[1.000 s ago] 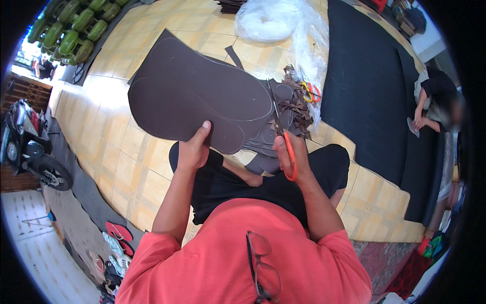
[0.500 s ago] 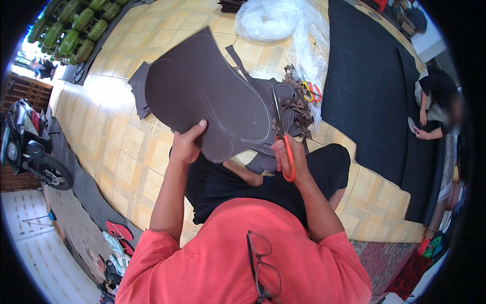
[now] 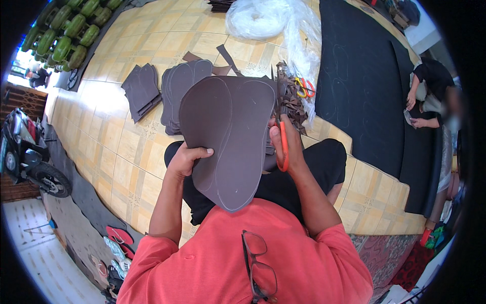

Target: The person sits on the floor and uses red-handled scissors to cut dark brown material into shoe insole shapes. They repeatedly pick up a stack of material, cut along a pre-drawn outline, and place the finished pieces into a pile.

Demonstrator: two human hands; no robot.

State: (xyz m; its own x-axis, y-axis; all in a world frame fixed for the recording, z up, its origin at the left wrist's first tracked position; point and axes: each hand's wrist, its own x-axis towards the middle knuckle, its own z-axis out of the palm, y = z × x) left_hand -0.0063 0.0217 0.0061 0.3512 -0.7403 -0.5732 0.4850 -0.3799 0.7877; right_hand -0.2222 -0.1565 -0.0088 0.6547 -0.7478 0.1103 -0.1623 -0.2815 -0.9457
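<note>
Green containers [image 3: 71, 30]: rows of rounded green bottles lie at the far left edge of the tiled floor [image 3: 126, 147].
Cut pieces, left stack [image 3: 142, 91]: flat dark brown shapes fanned on the floor, far left of the person.
Sole stack [image 3: 177, 96]: a pile of dark sole-shaped cutouts just right of that, partly hidden behind the held sheet.
Left hand [image 3: 188, 159]: closed on the near left edge of the brown sheet [image 3: 230, 137], thumb on top and fingers curled under it.
Brown sheet: a large dark piece with two sole outlines traced side by side, held up over the lap, between both hands.
Right hand [image 3: 283, 147]: clenched through the orange handles of the scissors [image 3: 281, 137], blades pointing far, at the sheet's right edge.
Scraps [image 3: 291, 99]: a tangle of thin brown offcuts on the floor just beyond the right hand.
Spare scissors [image 3: 302, 87]: an orange and yellow handled pair lying among the scraps.
Plastic wrap [image 3: 268, 20]: a clear crumpled bag, far centre.
Black mat [image 3: 354, 91]: a wide dark sheet with faint outlines, right side.
Other person [image 3: 430, 96]: seated far right, dark clothes.
</note>
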